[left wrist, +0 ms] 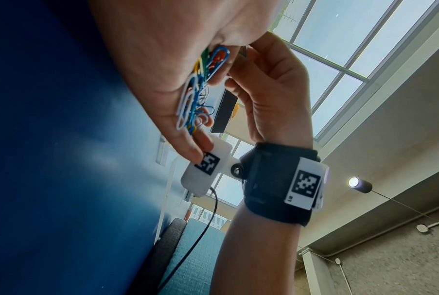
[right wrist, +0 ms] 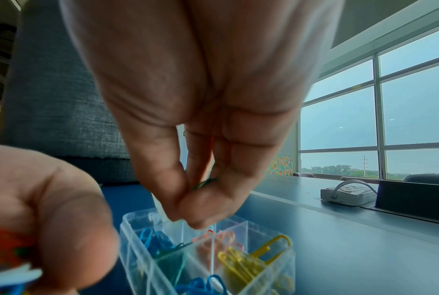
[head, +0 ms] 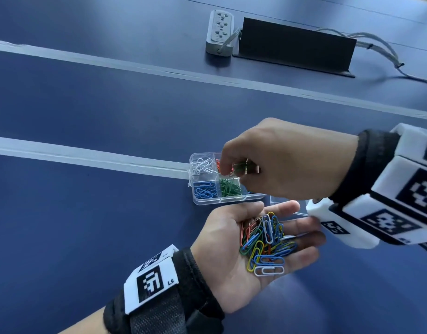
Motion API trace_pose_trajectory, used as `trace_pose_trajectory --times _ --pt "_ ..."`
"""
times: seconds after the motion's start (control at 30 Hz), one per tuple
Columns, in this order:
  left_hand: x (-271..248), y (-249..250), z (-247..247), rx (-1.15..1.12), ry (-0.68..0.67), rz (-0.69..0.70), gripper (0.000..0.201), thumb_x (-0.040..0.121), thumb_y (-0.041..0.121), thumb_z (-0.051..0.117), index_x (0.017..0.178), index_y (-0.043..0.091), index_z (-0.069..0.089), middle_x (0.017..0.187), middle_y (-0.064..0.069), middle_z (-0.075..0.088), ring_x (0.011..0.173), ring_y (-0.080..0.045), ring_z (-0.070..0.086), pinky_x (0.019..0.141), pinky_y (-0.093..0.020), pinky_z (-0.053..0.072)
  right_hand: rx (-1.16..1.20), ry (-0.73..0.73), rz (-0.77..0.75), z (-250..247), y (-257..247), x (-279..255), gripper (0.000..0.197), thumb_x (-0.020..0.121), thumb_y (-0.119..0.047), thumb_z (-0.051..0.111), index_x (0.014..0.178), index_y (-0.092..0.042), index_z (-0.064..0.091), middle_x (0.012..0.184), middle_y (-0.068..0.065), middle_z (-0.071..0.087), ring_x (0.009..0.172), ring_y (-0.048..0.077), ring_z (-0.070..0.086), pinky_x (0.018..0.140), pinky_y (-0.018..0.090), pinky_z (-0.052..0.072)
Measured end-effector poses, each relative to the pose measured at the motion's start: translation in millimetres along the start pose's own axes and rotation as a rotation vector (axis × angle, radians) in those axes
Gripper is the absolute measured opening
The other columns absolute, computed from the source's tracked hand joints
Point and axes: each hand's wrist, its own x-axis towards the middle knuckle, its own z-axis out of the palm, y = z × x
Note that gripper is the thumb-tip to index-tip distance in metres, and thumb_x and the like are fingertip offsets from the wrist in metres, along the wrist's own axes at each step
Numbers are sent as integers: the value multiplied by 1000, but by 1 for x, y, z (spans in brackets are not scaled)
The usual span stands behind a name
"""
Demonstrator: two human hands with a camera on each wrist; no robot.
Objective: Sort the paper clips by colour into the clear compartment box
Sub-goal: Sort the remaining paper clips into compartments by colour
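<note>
The clear compartment box (head: 231, 200) sits on the blue table, with white (head: 203, 165), blue (head: 204, 192), green (head: 229, 189) and red (head: 218, 163) clips in separate compartments. Yellow clips (right wrist: 243, 261) fill another compartment, seen in the right wrist view. My left hand (head: 289, 221) lies open, palm up, just in front of the box and carries a pile of mixed clips (head: 265, 242). My right hand (head: 234, 168) hovers over the box and pinches a green clip (right wrist: 205, 182) between thumb and fingers above the green compartment.
The box's clear lid (head: 287, 204) lies open to the right, under my right wrist. A grey power strip (head: 219, 30), a raised black panel (head: 294, 44) and cables (head: 376, 47) are at the far side. White stripes (head: 87, 157) cross the table.
</note>
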Motion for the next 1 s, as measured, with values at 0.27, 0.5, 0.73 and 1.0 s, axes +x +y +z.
trace_pose_trajectory --times 0.27,0.5,0.73,1.0 --pt "0 0 -2 1 0 6 37 87 22 37 104 0 61 98 -26 67 88 -39 64 80 -43 53 139 4 -15 -4 2 -2 36 75 -14 62 103 -36 64 86 -15 69 75 3 63 71 18 46" --pt "-1 7 1 -41 15 64 40 86 22 41 93 -5 69 105 -31 65 89 -43 65 79 -50 51 192 109 -51 -20 13 -35 22 77 -22 65 92 -38 67 73 -21 63 69 -7 58 64 2 41" --pt "-3 13 -1 18 -9 89 48 85 24 36 113 -5 61 106 -23 67 97 -34 63 99 -51 39 235 71 -19 -5 19 -73 14 74 -38 62 85 -37 71 66 -19 56 57 -7 51 53 1 35" --pt "-2 14 -1 19 -38 138 51 89 25 32 120 -5 57 106 -16 60 92 -28 59 94 -48 45 228 95 -27 15 22 -74 13 75 -32 61 82 -33 73 71 -13 56 64 0 49 60 11 38"
